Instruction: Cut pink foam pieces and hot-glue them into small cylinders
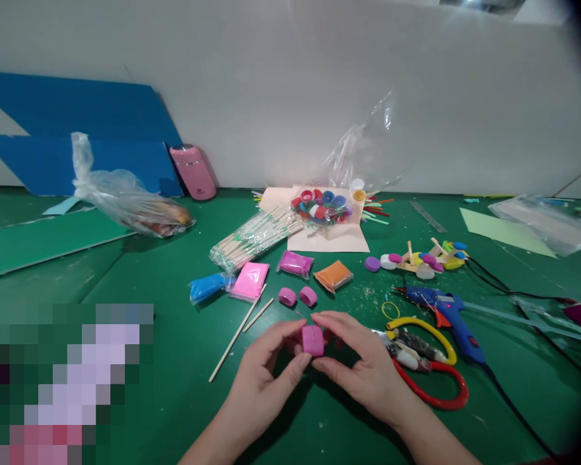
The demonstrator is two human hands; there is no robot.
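Note:
Between the fingertips of my left hand [275,368] and my right hand [356,358] is a small, rounded pink piece [312,341] with a thin line across its top. Both hands pinch it, one from each side, just above the green table. It resembles a bottle cap, but I cannot make out its exact kind. Just beyond my fingers lie two pink bottle caps [286,296], side by side. A long wooden stick [237,336] and a shorter wooden stick [259,315] rest left of them. Scissors [430,361] with red and yellow handles lie beside my right hand.
Packets of blue, pink, magenta and orange clay [334,276] lie ahead. Behind them are bagged sticks [256,239] and bagged bottle caps [322,206]. At right, a blue glue gun [445,316] trails a black cord near a cap-and-stick model [421,259]. A pink flask [193,171] stands at the wall.

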